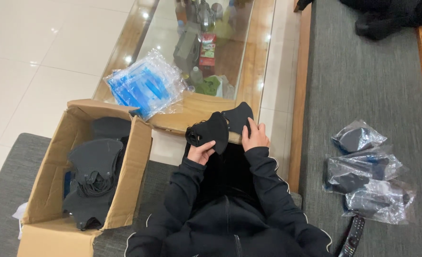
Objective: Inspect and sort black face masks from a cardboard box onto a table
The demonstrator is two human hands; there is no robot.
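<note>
A black fabric face mask (218, 127) is held in front of me with both hands. My left hand (201, 152) grips its left end, where the ear loops bunch up. My right hand (255, 135) holds the right half, fingers pressed on the cloth. Both sleeves are black with thin white piping. An open cardboard box (134, 157) stands to my left, filled with several loose black masks (94, 176). A pile of clear and blue plastic bags (147, 85) lies on the glass-topped wooden table (258, 57) just beyond the mask.
On the grey cushioned bench (363, 85) to my right lie three masks sealed in clear bags (365, 171), with a black remote control (351, 238) below them. Bottles and clutter show under the table's glass. Dark cloth lies at the bench's far end.
</note>
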